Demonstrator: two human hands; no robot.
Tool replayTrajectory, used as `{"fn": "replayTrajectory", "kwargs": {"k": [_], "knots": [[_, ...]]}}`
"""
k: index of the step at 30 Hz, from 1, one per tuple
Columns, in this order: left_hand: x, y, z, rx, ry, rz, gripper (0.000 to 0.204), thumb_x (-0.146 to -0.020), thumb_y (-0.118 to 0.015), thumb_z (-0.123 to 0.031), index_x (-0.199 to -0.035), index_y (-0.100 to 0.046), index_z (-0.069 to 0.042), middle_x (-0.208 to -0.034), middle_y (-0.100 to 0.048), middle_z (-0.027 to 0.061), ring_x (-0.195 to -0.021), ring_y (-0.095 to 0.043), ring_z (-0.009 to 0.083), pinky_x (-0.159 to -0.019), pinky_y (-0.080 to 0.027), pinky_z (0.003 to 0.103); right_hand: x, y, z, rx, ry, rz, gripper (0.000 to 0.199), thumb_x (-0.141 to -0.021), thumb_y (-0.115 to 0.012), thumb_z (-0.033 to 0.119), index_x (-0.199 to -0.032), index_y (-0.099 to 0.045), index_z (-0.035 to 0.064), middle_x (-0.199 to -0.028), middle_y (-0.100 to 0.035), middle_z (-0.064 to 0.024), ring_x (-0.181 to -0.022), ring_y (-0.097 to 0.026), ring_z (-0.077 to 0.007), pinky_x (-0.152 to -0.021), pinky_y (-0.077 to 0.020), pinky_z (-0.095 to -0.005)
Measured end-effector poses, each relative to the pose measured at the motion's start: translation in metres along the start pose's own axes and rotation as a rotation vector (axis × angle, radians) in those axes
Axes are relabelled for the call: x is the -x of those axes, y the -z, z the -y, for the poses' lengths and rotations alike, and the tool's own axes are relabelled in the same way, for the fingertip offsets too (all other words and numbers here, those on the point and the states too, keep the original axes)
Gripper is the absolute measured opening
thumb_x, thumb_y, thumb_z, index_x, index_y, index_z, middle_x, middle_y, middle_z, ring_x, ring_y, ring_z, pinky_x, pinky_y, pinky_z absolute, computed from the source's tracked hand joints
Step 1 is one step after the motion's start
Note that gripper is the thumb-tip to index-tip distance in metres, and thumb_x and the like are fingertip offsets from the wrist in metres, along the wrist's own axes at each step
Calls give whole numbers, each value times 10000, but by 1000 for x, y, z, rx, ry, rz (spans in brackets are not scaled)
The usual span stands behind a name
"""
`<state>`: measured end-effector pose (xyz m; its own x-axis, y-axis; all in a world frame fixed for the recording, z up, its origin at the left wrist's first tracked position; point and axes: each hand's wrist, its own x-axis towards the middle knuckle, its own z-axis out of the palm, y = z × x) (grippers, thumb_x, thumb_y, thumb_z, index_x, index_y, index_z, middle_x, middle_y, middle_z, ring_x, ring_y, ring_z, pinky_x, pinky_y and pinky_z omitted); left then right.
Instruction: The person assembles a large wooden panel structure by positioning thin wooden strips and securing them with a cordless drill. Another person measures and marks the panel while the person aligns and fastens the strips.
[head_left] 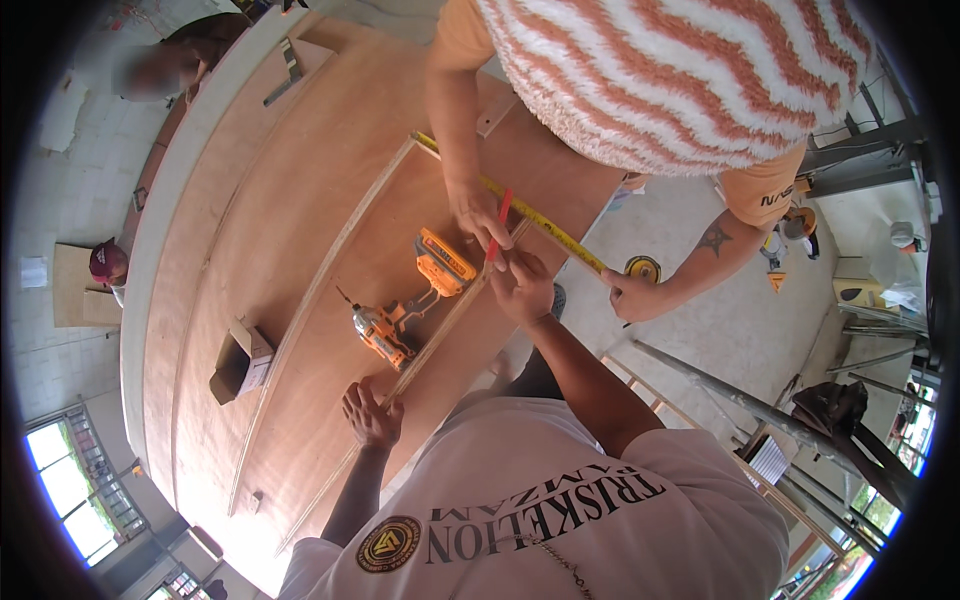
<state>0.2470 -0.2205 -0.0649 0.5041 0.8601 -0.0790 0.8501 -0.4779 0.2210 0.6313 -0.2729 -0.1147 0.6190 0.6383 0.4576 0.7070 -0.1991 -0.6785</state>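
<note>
- Across a broad reddish-brown plywood sheet (250,290): one narrow pale wooden strip (437,341), under my hands; a second long light-wood strip (330,250) roughly parallel, farther left.
- My left hand (372,415): laid over the first strip, fingers slightly parted; whether it clamps, I cannot tell from here.
- My right hand (525,288): at that strip's far end, fingers bent; what they pinch, if anything, I cannot tell.
- One slim red stick, pencil-like (503,212): at the co-worker's right hand (475,210), close by my right fingertips.
- One yellow measuring-tape blade (550,230): drawn out over the strips' far ends toward the co-worker's left hand (635,297).
- One orange-and-black cordless drill (382,335): lying between the strips, unheld.
- Progress, my judgement: strips laid out, tape extended; measuring and marking in hand; any fastening probably outstanding.
</note>
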Motion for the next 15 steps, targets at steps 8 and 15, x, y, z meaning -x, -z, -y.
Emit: {"fn": "replayTrajectory", "kwargs": {"k": [8,15], "knots": [[0,2,-3,-7,9,5,648,-778,-731,-352,-1331,-526,-86,-1228,-532,188,-1182,-502,422,-1041,-404,556,-1,2,1,1,25,-27,441,-891,-784,179,-1286,-695,6,-1107,-742,-191,-977,-716,-373,-853,-588,-446],[1,-2,2,-1,-42,-43,654,-787,-738,-386,-1325,-538,-72,-1219,-536,186,-1168,-512,420,-1030,-409,554,0,1,1,2,14,-36,433,-895,-781,201,-1278,-695,18,-1105,-730,-186,-981,-707,-375,-853,-586,-456]]}}
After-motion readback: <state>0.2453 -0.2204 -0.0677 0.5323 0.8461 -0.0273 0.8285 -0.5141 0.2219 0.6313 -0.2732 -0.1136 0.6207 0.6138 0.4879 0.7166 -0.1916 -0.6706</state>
